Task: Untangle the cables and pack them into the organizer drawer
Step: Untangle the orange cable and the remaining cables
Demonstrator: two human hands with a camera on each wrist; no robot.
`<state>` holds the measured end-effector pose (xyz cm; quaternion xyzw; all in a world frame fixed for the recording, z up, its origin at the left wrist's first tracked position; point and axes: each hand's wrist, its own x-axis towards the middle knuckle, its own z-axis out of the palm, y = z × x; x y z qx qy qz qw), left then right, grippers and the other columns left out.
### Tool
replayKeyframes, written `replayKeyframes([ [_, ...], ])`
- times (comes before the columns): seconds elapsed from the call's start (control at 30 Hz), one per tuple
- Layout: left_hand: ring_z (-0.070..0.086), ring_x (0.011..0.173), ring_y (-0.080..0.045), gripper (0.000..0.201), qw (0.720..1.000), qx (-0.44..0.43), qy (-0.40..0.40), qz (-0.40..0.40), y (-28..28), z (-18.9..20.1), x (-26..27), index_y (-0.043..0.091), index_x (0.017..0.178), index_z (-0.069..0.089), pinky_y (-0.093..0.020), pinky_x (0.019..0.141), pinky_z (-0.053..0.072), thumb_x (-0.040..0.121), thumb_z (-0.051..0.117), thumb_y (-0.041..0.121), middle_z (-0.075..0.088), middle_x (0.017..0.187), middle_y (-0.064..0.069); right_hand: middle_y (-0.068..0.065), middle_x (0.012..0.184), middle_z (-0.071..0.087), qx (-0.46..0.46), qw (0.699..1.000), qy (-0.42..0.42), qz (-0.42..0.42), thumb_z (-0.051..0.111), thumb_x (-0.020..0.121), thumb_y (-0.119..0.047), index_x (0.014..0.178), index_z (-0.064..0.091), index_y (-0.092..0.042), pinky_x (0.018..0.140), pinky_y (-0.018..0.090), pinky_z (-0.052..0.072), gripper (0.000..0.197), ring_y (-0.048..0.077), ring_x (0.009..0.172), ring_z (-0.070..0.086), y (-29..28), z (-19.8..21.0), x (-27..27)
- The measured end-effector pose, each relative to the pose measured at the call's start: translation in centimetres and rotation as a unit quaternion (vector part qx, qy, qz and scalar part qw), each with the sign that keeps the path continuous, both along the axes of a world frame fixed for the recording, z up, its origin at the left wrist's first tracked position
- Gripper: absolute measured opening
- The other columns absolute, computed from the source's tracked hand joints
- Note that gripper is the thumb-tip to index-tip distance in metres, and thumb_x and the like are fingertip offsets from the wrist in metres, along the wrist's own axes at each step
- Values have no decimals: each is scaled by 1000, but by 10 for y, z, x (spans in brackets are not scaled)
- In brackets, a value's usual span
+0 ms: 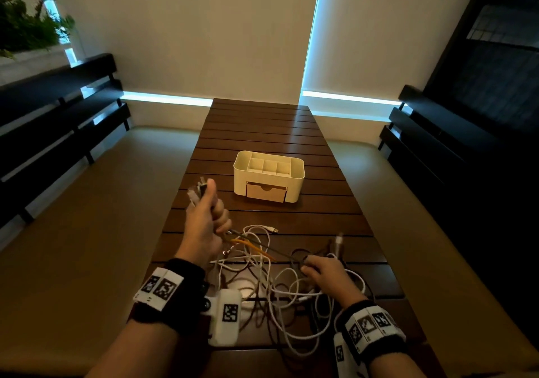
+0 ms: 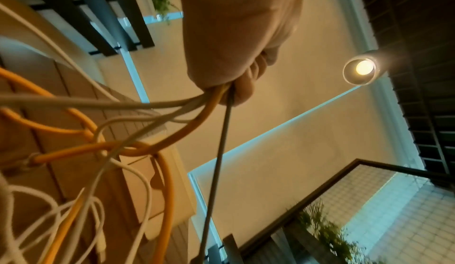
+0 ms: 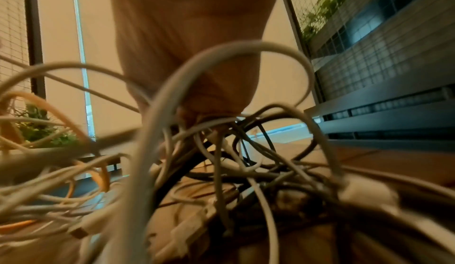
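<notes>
I see the slatted brown desk (image 1: 262, 132) running away from me toward twelve o'clock, between two pale cushioned benches (image 1: 87, 202). On it, near the middle, stands the white organizer (image 1: 268, 175), its top compartments open to view and its tan drawer (image 1: 266, 192) facing me, apparently pushed in. At six o'clock from the organizer, well apart from it, lies the tangle of cables (image 1: 271, 284): mostly white loops, some dark ones, and an orange cable (image 2: 157, 145) knotted through them.

My left hand (image 1: 205, 226) is raised at about nine o'clock of the tangle, its grip clamped on a bundle of cable ends, thumb up, with plugs sticking out above the fist. From the underside of the fist white, orange and grey strands run down to the pile, the grey one (image 2: 216, 163) drawn taut.

My right hand (image 1: 323, 272) sits low at three o'clock of the tangle, fingers curled around dark and white strands. A white plug (image 1: 272, 229) lies loose at the heap's far edge.
</notes>
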<state>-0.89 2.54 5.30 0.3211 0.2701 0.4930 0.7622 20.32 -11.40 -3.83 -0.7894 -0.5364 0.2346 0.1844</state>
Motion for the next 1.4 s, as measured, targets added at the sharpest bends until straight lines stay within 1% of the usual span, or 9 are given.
replayKeyframes([
  [0.1,23,34,-4,45,998,13,-20,52,9,8,-11,24,53,40,-19,35,18,94,48,40,30,41,7,-11,84,59,-13,998,-61,-7,57,91,-21,85,62,-29,87,30,42,10,17,93,59,-2,-1,13],
  [0.23,26,35,-3,39,996,53,4,66,14,10,-20,24,57,41,-17,35,21,92,52,36,34,43,7,4,114,52,-3,995,-91,-40,59,91,-19,105,69,-6,85,19,37,21,19,104,54,-5,9,29],
  [0.33,30,34,-4,26,986,120,118,-17,5,-1,-14,22,65,44,-16,34,26,84,58,32,38,45,6,6,103,58,70,986,-128,-81,58,92,-21,102,70,-8,88,32,43,21,23,100,55,-3,37,31],
  [0.53,40,50,-7,20,952,164,244,-89,-23,-23,11,15,77,52,-18,49,37,85,62,31,47,59,8,1,74,63,266,957,-3,-114,38,100,-21,91,49,-18,59,36,50,14,19,61,59,2,100,13],
  [0.7,64,75,3,13,896,263,312,-176,-36,-24,37,17,97,67,-9,64,48,85,68,14,67,87,9,2,65,61,330,938,92,-55,42,99,-17,88,50,-28,46,19,45,17,8,44,51,3,131,-16],
  [0.83,63,79,-18,11,845,336,353,-221,-50,-30,58,12,89,68,-35,75,52,83,70,21,68,83,-4,2,70,63,334,925,182,16,44,97,-16,93,55,-25,48,18,46,14,12,50,57,10,136,-35],
  [1.1,60,64,-2,10,921,230,286,-134,-55,-29,65,7,88,67,-14,60,46,91,61,15,68,74,-1,2,98,60,305,911,272,-54,56,91,-17,103,56,-27,67,18,49,15,2,76,59,11,105,-27],
  [1.27,61,62,2,10,952,178,225,-102,-45,-13,61,15,89,66,-22,64,42,91,59,20,71,78,1,-14,94,59,8,988,153,18,66,85,-18,103,63,-23,77,17,47,18,4,89,57,7,61,-26],
  [1.4,62,64,3,11,959,187,205,-58,-41,-11,50,12,92,65,-25,70,42,92,56,19,72,77,3,-10,92,58,-35,998,59,-13,64,87,-18,104,67,-18,84,23,47,18,11,95,57,8,50,-23],
])
